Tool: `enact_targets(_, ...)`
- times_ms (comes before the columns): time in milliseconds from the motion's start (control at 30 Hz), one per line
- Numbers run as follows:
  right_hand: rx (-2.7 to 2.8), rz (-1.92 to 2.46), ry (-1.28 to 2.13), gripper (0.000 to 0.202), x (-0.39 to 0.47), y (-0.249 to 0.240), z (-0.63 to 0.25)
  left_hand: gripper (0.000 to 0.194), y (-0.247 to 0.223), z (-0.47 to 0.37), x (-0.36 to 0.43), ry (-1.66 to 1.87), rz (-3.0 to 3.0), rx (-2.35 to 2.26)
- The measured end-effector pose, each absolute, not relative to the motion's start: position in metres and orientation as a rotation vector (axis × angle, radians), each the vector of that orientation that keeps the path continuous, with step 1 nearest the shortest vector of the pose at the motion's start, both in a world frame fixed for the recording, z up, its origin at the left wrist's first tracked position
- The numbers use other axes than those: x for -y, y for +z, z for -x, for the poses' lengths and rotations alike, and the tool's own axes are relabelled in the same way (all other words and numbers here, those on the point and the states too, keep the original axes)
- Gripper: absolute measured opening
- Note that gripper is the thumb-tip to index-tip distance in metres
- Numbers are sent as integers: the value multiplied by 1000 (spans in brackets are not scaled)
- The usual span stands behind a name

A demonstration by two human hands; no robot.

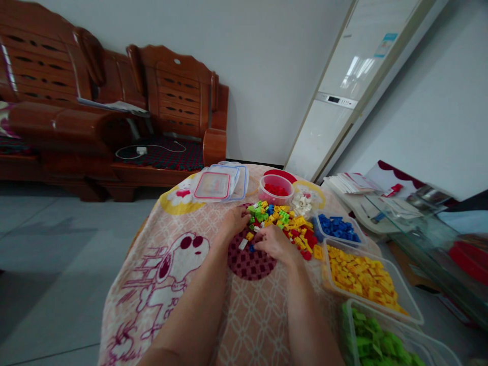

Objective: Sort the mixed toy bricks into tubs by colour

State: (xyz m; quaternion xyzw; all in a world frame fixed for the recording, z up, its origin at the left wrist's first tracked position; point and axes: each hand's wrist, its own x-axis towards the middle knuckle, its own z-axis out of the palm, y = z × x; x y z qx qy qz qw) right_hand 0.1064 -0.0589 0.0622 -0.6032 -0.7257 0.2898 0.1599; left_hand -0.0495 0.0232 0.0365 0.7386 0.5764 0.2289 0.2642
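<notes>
In the head view, sorting through the mixed bricks (284, 217) on the cloth-covered counter (251, 315) appears to be the step in hand. The left hand (234, 222) is at the pile's left edge, the right hand (273, 243) at its near side, beside a blue brick (251, 248); whether either grip is closed on a brick, I cannot tell. Picking out one piece calls for a fine fingertip pinch without dragging its neighbours. Red, blue, yellow and green bricks fill separate tubs, from the red tub (276, 188) beyond the pile to the green tub (385, 335) at near right. The sticker (386, 45) on the white cabinet (331, 101) is too small to read; no brand is legible.
</notes>
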Motion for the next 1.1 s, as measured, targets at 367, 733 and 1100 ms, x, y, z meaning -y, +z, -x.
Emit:
enact_targets(367, 2424, 1859, 517, 25, 62, 62, -81, 25, 35, 48, -24, 621, -1965, -1579)
enact_targets(733, 1792, 1677, 1108, 13, 59, 59, -108, 25, 35, 49, -24, 629, -1996, -1565)
enact_targets(1100, 890, 1535, 637, 43, 50, 57, -185, 25, 33, 49, -26, 607, -1976, -1590)
